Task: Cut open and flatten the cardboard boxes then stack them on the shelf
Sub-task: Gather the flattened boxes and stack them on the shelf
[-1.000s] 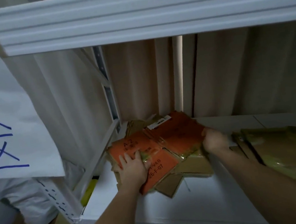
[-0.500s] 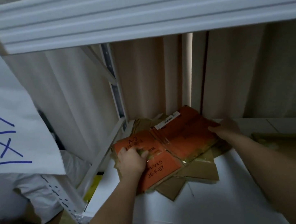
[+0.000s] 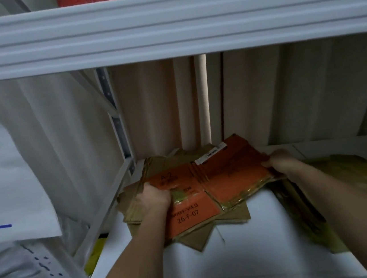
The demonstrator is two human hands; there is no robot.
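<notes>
Now L hand & R hand fingers curl clamped on flattened orange box edges.

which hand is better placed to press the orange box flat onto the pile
Left, probably. The left hand already rests on top of the orange box; the right hand only grips its far edge.

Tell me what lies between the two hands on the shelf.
In the head view, the flattened orange cardboard box spans the stretch between the left hand and right hand, lying on plain brown flattened cardboard.
</notes>
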